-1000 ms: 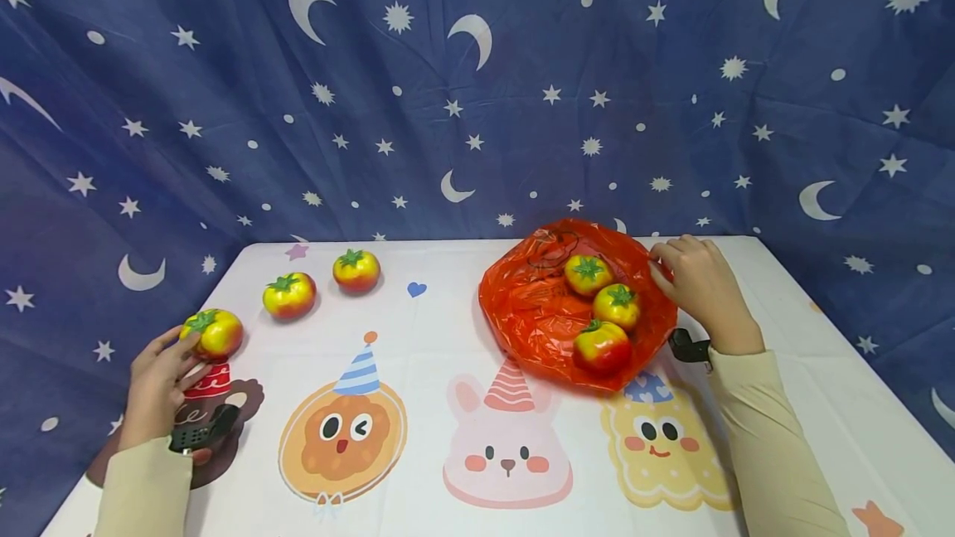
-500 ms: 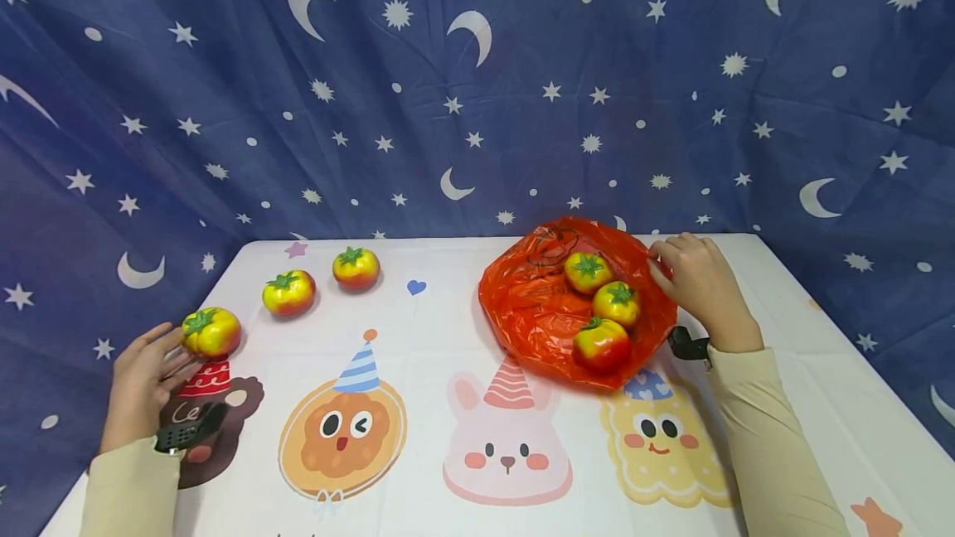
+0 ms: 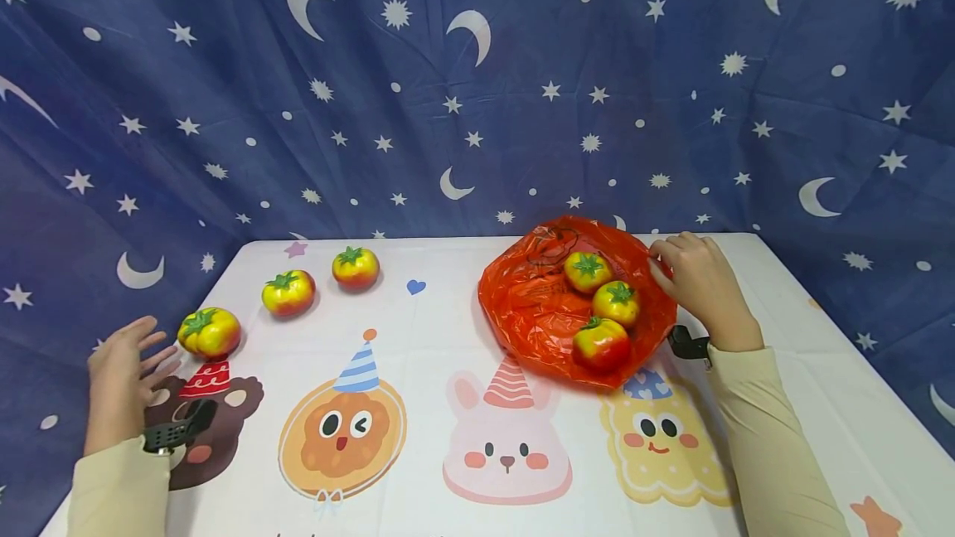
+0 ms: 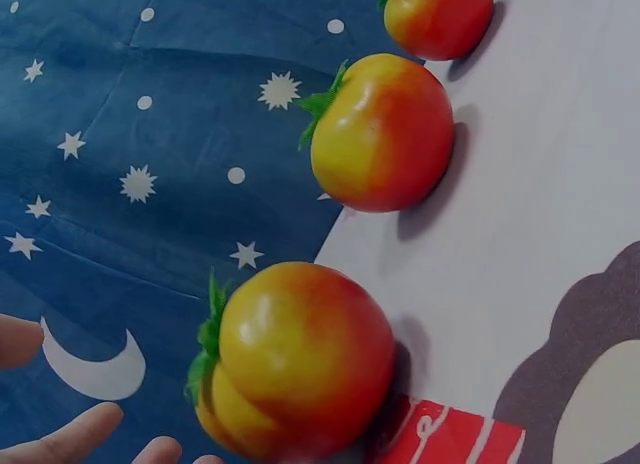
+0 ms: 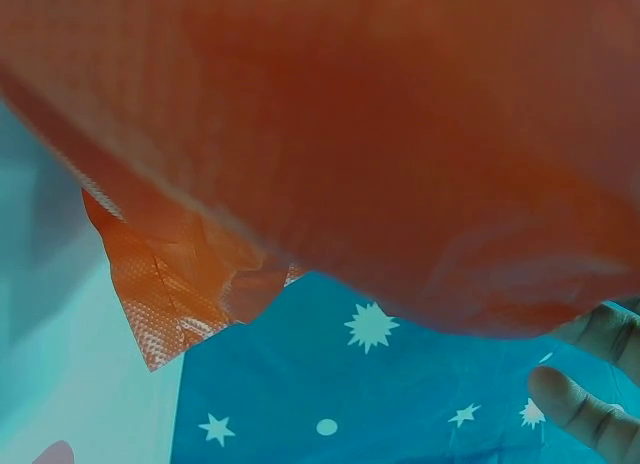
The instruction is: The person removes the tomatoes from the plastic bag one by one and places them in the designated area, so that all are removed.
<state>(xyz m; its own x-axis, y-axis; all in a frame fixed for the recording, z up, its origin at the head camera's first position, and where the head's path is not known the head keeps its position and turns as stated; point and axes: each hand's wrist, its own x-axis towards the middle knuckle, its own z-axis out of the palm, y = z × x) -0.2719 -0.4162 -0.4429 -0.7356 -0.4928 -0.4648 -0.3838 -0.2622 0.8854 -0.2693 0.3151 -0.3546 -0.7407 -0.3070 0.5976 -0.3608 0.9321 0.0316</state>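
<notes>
My left hand is beside the nearest of three red-yellow tomatoes at the left, its fingers spread and a small gap from this tomato. In the left wrist view the same tomato sits large, with fingertips at the lower left. The middle tomato and the far tomato stand in a slanting row behind it. At the right, my right hand pinches the right rim of a red plastic bag. Three more tomatoes lie on the bag: one tomato behind, another, and a front one.
A white tablecloth with printed cartoon faces covers the table. Behind it hangs a blue star-and-moon curtain, meeting the table's back edge. The bag sheet fills most of the right wrist view. Black straps with cameras are on both wrists.
My left hand has let go of the nearest tomato and drawn back to the left, its fingers spreading. The tomato stays on the table. The right hand and bag have held still.
</notes>
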